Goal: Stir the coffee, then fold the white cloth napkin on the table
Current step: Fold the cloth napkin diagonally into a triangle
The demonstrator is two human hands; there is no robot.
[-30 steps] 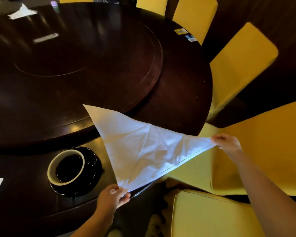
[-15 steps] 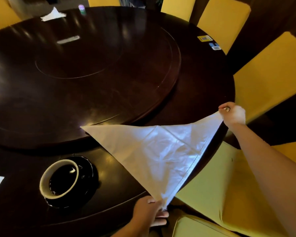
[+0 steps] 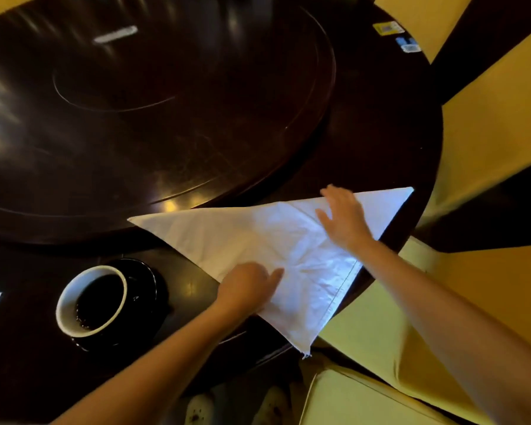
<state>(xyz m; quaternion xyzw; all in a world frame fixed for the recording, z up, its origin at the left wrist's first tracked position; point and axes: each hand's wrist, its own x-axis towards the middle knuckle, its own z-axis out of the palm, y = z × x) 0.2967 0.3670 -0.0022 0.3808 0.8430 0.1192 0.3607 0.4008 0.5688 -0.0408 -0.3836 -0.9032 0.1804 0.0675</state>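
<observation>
Two hands lie on a white cloth napkin (image 3: 227, 234), which is folded into a triangle and spread flat on the dark tabletop (image 3: 380, 142). We see the left hand (image 3: 247, 285) resting on the napkin's near left edge, thumb stretched out toward the right hand, gripping nothing; motion blur hides its fingers, so they seem to lie flat rather than curled. The right hand (image 3: 344, 220) rests palm down on the far part of the cloth, fingers straight and spread, holding nothing. Beyond the right hand we note the napkin's far tip; its third corner points away to the left of both hands. Its hemmed long edge runs from that far tip, below the right forearm, to a near corner that reaches the tabletop's rim. Left of the left hand, and apart from the cloth, stands a white cup (image 3: 121, 294) of dark coffee (image 3: 97, 302) on a black saucer (image 3: 149, 289). Ahead of both hands we mark the raised round turntable (image 3: 166, 118). Yellow chairs (image 3: 503, 118) stand to the right of the right arm.
</observation>
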